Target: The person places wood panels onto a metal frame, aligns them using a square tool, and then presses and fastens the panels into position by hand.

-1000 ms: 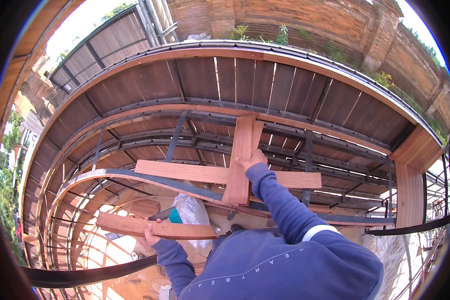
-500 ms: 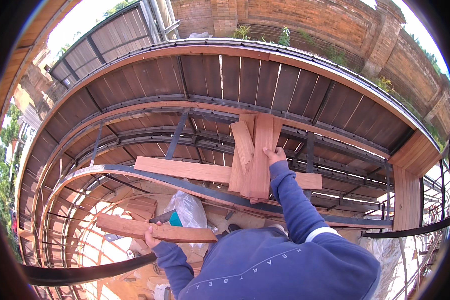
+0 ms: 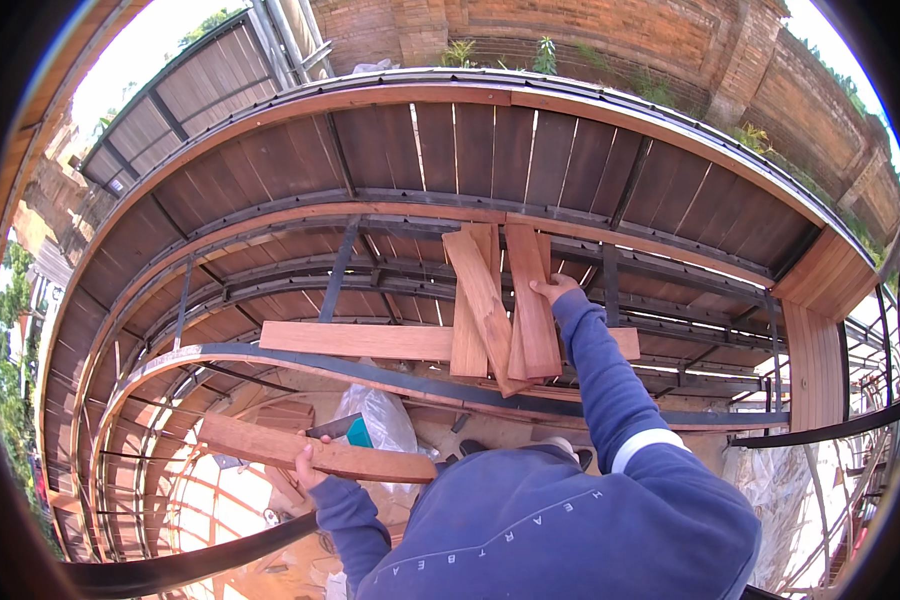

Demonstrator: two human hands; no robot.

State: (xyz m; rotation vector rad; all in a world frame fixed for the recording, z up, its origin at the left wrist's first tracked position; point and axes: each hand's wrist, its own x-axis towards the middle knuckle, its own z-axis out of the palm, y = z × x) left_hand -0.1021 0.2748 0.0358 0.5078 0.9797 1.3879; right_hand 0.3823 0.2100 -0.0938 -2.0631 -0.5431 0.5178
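My left hand (image 3: 308,468) is closed around a reddish wooden plank (image 3: 245,440), held level at lower left in front of my body. Farther off, my right hand (image 3: 553,288) grips the right edge of an upper wooden board (image 3: 530,300) in a small pile. Left of that board, a paler board (image 3: 482,300) lies slanted across another board (image 3: 465,350). Beneath the pile runs a long plank (image 3: 360,340), set crosswise on the dark metal frame. The fingertips of both hands are partly hidden.
The curved metal frame (image 3: 430,385) bends around to the left. Below it are a clear plastic bag (image 3: 380,425) and a teal object (image 3: 359,433). A dark curved rail (image 3: 190,550) crosses the lower left. Behind the tiered boards stands a brick wall (image 3: 610,50).
My right hand has shifted its board to the right, opening a gap beside the slanted board, which now reaches lower across the pile. My left hand keeps its plank.
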